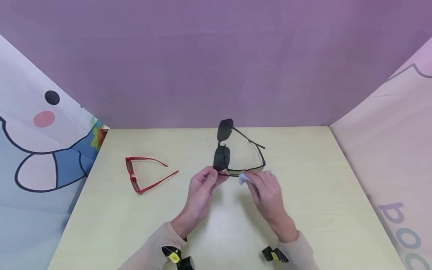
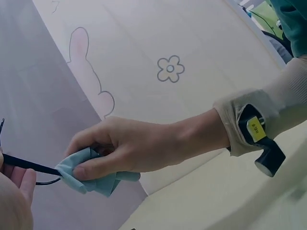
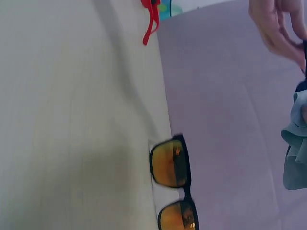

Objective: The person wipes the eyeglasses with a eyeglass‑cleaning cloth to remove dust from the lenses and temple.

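My left hand (image 1: 202,187) pinches a pair of black sunglasses (image 1: 221,158) near one hinge, with the dark lenses one above the other. In my right hand (image 1: 266,191) is a light blue cloth (image 1: 245,178), bunched between thumb and fingers. The left wrist view shows the cloth (image 2: 79,179) folded about the sunglasses' black temple arm (image 2: 33,165), with the left hand (image 2: 14,201) at the other end. Behind the hands lies another pair of black-framed glasses (image 1: 264,162), whose lenses look orange-yellow in the right wrist view. The cloth hides the temple's tip.
Red-framed glasses (image 1: 131,174) with unfolded arms lie on the left of the pale table (image 1: 320,210). A purple backdrop (image 1: 216,75) rises at the table's far edge, and printed cloth panels (image 1: 388,150) stand at both sides.
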{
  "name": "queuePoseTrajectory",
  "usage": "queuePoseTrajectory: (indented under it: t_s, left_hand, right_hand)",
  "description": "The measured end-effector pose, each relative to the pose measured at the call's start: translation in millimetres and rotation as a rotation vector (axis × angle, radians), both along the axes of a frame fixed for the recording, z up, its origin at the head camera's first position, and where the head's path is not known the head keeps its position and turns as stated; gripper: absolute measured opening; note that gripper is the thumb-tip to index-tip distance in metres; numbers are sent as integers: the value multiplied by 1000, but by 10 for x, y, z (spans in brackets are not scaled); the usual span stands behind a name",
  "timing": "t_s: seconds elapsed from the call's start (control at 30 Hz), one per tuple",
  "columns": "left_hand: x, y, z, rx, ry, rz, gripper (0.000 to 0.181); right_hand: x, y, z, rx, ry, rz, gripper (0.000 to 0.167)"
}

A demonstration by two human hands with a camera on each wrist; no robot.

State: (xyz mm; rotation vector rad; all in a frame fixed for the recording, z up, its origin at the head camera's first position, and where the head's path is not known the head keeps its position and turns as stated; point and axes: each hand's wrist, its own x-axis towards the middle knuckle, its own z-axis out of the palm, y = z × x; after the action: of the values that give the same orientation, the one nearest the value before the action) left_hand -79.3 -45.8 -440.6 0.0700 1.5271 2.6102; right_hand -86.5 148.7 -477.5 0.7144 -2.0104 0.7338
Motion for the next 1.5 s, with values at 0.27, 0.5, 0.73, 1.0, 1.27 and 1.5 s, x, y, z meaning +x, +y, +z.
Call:
queuePoseTrajectory:
  t_s: [0.27,0.5,0.73,1.0,1.27,1.5]
  left_hand:
    - [12,46,36,-28,12,-31,20]
    - [6,-35,78,-21,5,-21,19]
    - [14,-8,46,-15,14,-54,18]
    - [26,-86,75,-38,22,-83,17]
    - [40,-82,74,-25,42,-114,17]
    - [50,-112,100,-49,39,-103,17]
  right_hand:
    - [23,-138,111,-11,3,57,23]
    - [-6,46,75,68,19,9,25]
    - [58,-116,155,27,-17,56,24]
    - [78,-29,201,80,9,17,27]
    - [110,-102,208,51,3,40,24]
    - [94,-79,203,96,37,16,24]
